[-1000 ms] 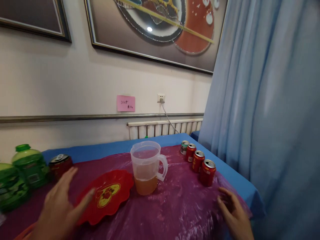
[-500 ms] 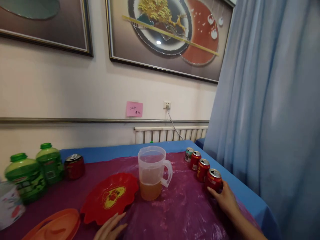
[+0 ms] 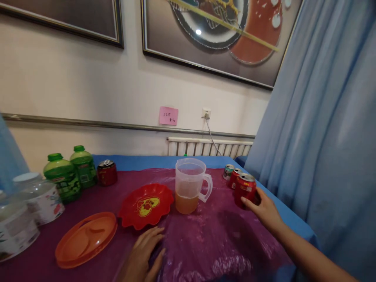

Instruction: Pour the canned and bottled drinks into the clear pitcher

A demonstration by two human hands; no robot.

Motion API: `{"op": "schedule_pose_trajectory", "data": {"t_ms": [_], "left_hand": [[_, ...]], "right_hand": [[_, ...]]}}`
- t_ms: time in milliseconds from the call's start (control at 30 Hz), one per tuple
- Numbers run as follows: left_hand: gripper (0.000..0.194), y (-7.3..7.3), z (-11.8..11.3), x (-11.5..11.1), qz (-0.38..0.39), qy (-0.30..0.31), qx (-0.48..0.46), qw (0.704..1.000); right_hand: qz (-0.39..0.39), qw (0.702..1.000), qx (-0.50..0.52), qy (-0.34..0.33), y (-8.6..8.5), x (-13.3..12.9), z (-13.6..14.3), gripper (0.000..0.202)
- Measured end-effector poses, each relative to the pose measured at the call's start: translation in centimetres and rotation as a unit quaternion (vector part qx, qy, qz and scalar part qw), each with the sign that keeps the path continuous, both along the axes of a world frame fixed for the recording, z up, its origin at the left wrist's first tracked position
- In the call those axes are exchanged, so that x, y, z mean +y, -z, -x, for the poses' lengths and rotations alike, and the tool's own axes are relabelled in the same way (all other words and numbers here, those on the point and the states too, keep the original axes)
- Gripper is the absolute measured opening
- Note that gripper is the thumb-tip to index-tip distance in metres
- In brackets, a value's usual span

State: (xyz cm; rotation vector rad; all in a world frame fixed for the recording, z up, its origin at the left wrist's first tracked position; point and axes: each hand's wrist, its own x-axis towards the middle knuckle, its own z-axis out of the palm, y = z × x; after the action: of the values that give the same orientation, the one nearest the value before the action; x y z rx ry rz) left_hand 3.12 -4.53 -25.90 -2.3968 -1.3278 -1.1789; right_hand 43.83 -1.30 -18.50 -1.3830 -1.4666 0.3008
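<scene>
My right hand point(image 3: 266, 207) grips a red drink can point(image 3: 246, 188), fingers wrapped round its far side and thumb across the front. A dark shadow lies on the purple sheet below the can, and it seems raised off the table. Behind it stand another red can point(image 3: 234, 179) and a green-and-white can point(image 3: 228, 171); the held can covers part of the row. My left hand point(image 3: 145, 250) is empty, fingers apart, low over the purple sheet near the scalloped red plate point(image 3: 129, 213). Between my hands stands a clear plastic pitcher point(image 3: 190, 178) holding some amber liquid.
An orange lid point(image 3: 85, 239) lies at the left, beside clear jars point(image 3: 44, 205) with printed labels. Two green bottles point(image 3: 63, 178) and a short red can point(image 3: 107, 173) stand farther back. The blue cloth point(image 3: 141, 161) edges the table; a blue curtain point(image 3: 320, 117) hangs at the right.
My right hand has moved the nearest red can up and toward the row, so it now covers the can behind. My left hand shows more fully. The view has shifted.
</scene>
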Motion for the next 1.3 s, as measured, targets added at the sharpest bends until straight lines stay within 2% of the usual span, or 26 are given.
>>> {"op": "schedule_pose_trajectory", "data": {"t_ms": [100,233,333,433,633,767,967,1133,1300], "left_hand": [[0.025,0.0,0.0,-0.1,-0.005,0.001,-0.013,1.0],[0.025,1.3,0.2,0.0,-0.03,0.007,-0.036,0.999],[0.025,2.0,0.2,0.1,-0.035,0.014,-0.04,0.999],[0.024,2.0,0.2,0.0,-0.031,0.019,-0.04,0.999],[0.027,2.0,0.1,-0.6,0.033,0.019,-0.051,0.998],[0.027,2.6,0.2,-0.5,0.031,0.021,-0.05,0.998],[0.028,2.6,0.1,-0.8,0.054,0.016,-0.042,0.998],[0.028,2.7,0.1,-1.0,0.058,0.015,-0.045,0.997],[0.027,2.1,0.0,-1.1,0.068,0.022,-0.047,0.996]], "right_hand": [[-0.001,0.998,-0.043,-0.04,-4.5,2.0,1.5,0.053],[-0.003,0.985,-0.156,-0.078,-9.4,5.5,3.4,0.05],[-0.019,0.959,-0.268,-0.091,-11.9,8.0,4.8,0.052],[-0.029,0.917,-0.387,-0.096,-13.4,9.6,6.2,0.054],[-0.073,0.817,-0.567,-0.076,-15.3,10.2,8.4,0.048],[-0.109,0.772,-0.621,-0.077,-15.8,10.2,9.4,0.05],[-0.141,0.748,-0.641,-0.094,-16.1,10.0,10.2,0.052],[-0.164,0.734,-0.654,-0.082,-16.3,9.8,10.6,0.052],[-0.186,0.719,-0.666,-0.07,-16.1,10.0,10.8,0.04]]}}
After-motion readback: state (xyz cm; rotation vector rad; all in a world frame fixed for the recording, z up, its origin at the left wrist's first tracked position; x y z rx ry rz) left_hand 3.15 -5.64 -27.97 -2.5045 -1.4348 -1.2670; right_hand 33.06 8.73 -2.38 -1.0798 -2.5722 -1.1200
